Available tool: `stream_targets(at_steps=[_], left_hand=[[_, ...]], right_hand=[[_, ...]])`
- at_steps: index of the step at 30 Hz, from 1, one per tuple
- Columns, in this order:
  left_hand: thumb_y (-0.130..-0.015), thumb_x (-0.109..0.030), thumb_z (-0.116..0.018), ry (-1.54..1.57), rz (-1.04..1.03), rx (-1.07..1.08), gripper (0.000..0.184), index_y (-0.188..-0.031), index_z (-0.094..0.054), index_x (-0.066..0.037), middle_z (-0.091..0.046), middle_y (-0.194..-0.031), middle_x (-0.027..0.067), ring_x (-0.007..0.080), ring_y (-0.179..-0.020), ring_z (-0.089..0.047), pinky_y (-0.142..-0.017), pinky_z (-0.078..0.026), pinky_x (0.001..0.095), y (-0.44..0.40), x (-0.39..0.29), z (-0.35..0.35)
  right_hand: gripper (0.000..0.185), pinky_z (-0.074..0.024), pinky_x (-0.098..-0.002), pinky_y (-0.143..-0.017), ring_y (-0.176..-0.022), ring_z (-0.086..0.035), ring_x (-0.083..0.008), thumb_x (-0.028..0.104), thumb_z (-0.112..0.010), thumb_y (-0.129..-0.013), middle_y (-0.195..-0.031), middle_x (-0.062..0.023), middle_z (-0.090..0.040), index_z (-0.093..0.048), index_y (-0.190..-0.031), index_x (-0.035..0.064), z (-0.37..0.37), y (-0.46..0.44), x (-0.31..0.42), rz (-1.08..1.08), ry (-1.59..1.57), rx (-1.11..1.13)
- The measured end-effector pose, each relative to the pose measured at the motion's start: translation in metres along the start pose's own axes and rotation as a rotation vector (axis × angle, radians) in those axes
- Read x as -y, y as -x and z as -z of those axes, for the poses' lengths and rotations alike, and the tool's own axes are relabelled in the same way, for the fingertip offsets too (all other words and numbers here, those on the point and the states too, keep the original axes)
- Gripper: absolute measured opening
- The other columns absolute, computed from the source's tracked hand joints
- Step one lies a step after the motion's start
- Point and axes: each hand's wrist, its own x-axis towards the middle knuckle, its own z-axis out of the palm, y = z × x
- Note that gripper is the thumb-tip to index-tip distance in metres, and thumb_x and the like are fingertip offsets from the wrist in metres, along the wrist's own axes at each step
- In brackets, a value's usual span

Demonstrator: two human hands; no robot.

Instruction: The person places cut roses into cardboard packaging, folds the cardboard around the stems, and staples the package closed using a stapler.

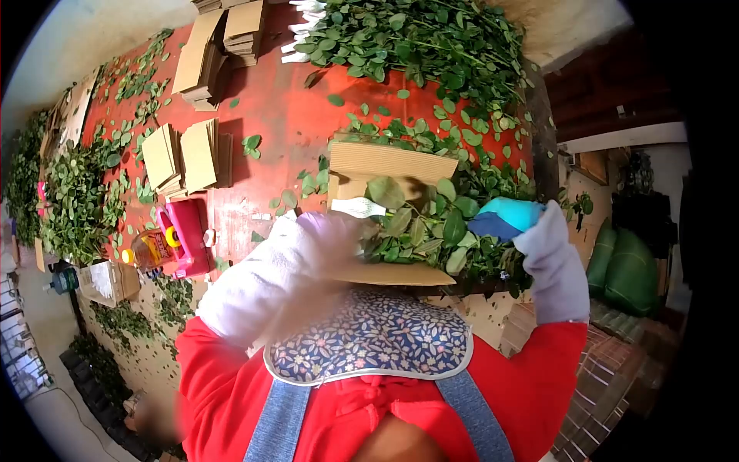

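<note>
A bundle of leafy rose stems lies across an open piece of corrugated cardboard in front of me. One flower head in a white net sleeve shows at the bundle's left end. My right hand, in a turquoise and dark blue glove, is closed about the stems at the right end; leaves hide part of its fingers. My left hand is smeared by motion at the left side of the cardboard, beside the netted flower head, and its fingers cannot be made out.
Stacks of cut cardboard stand on the red table. More leafy stems with white-netted heads lie at the back. A pink jug and a bottle with an orange cap sit at left. Loose leaves litter the surface.
</note>
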Motion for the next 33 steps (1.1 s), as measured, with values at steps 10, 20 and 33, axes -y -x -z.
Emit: stream_targets(at_steps=[10,20,33], left_hand=[[-0.078,-0.035,-0.069,0.210,-0.049,-0.057,0.046,-0.119,-0.061,-0.016,-0.050,-0.133,0.0105,0.0307,-0.107,-0.057,-0.082,-0.052,0.0419,0.006,-0.008,0.057],[-0.072,-0.040,-0.070,0.108,-0.037,-0.124,0.042,-0.108,-0.064,-0.018,-0.056,-0.115,0.0041,0.0269,-0.101,-0.054,-0.081,-0.047,0.0428,0.004,0.000,0.027],[-0.058,-0.021,-0.083,0.195,-0.379,-0.179,0.057,-0.109,-0.059,-0.009,-0.057,-0.107,0.0144,0.0360,-0.098,-0.056,-0.079,-0.048,0.0447,-0.007,-0.008,0.052]], right_hand=[[0.047,-0.0494,-0.0334,-0.064,-0.071,-0.058,-0.0183,0.047,-0.058,-0.092,-0.094,-0.0051,-0.065,-0.066,-0.113,0.0058,0.005,-0.070,-0.022,-0.074,0.164,0.253],[0.017,-0.0475,-0.0443,-0.068,-0.079,-0.061,-0.0340,0.022,-0.068,-0.083,-0.083,-0.0114,-0.063,-0.062,-0.093,0.0087,-0.043,-0.067,-0.040,0.654,0.422,-0.663],[0.016,-0.0519,-0.0386,-0.069,-0.080,-0.063,-0.0272,0.025,-0.052,-0.092,-0.088,-0.0078,-0.065,-0.064,-0.093,0.0144,-0.099,-0.103,-0.085,0.579,0.374,-0.817]])
